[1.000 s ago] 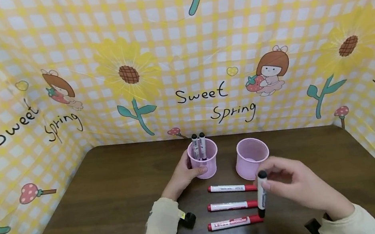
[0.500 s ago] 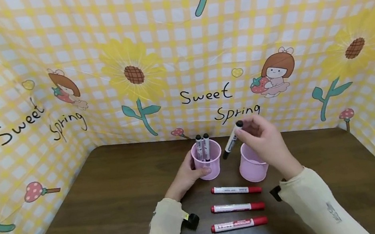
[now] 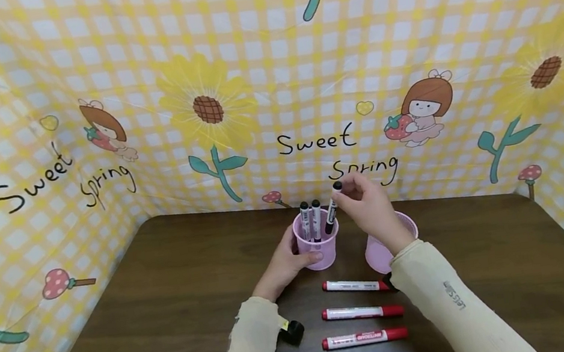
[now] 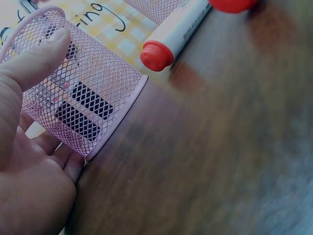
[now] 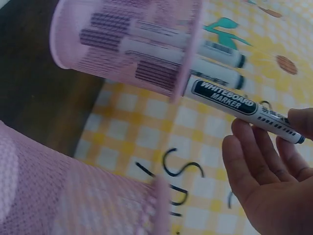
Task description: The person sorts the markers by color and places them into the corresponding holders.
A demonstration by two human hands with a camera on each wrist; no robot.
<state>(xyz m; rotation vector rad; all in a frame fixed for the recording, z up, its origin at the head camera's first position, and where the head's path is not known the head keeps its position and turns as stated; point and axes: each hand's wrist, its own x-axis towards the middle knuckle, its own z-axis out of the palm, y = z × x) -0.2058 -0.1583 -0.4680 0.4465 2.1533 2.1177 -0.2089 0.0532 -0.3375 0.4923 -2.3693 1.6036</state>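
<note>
My left hand (image 3: 285, 262) grips the left pink mesh pen cup (image 3: 321, 254) from its left side, thumb across the front. Two black whiteboard markers (image 3: 317, 219) stand inside that cup. By its upper end, my right hand (image 3: 370, 206) pinches a third black whiteboard marker (image 5: 222, 100); the lower end is inside the cup's mouth, as the right wrist view shows. Through the mesh in the left wrist view, the dark ends of the two standing markers (image 4: 78, 120) show near the cup's bottom.
A second pink mesh cup (image 3: 378, 256) stands to the right, partly hidden behind my right forearm. Several red markers lie in a column on the brown table (image 3: 171, 314): a far one (image 3: 353, 286), a middle one (image 3: 359, 312) and a near one (image 3: 361, 339). A checked cloth hangs behind.
My right hand has carried the black marker from above the red markers, up and left past the right cup, into the left cup's mouth. My left hand keeps its grip on the cup.
</note>
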